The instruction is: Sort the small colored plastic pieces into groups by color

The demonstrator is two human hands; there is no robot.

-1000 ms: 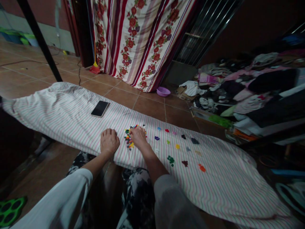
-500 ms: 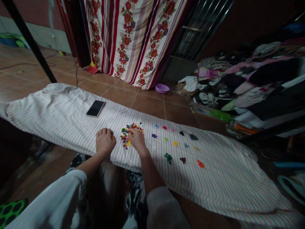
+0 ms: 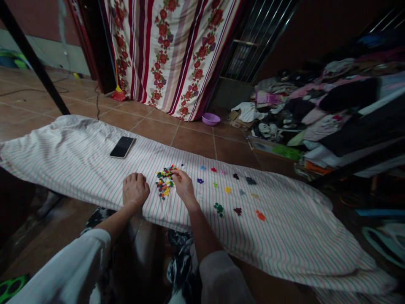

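My left hand [image 3: 136, 188] rests palm down on the striped cloth [image 3: 281, 236], fingers forward and holding nothing. To its right lies a mixed pile of tiny coloured pieces [image 3: 163, 185]. My right hand [image 3: 185, 188] is at the pile's right edge, thumb and forefinger pinched together; whatever is between them is too small to make out. Further right sit small groups sorted by colour, among them dark green pieces [image 3: 218, 209], brown pieces [image 3: 238, 211], orange pieces [image 3: 260, 215], yellow pieces [image 3: 228, 190] and dark grey pieces [image 3: 251, 180]. One black piece [image 3: 182, 165] lies apart behind the pile.
A phone [image 3: 122, 147] lies on the cloth to the left. Beyond the cloth's far edge are a purple basin [image 3: 211, 119] on the tiled floor, a floral curtain [image 3: 177, 59] and a broom [image 3: 119, 93]. Heaped clothes [image 3: 303, 101] fill the right side.
My right hand has drawn back from over the middle of the pile to its right edge, uncovering more pieces. My left hand stays on the cloth. The whole view has shifted slightly.
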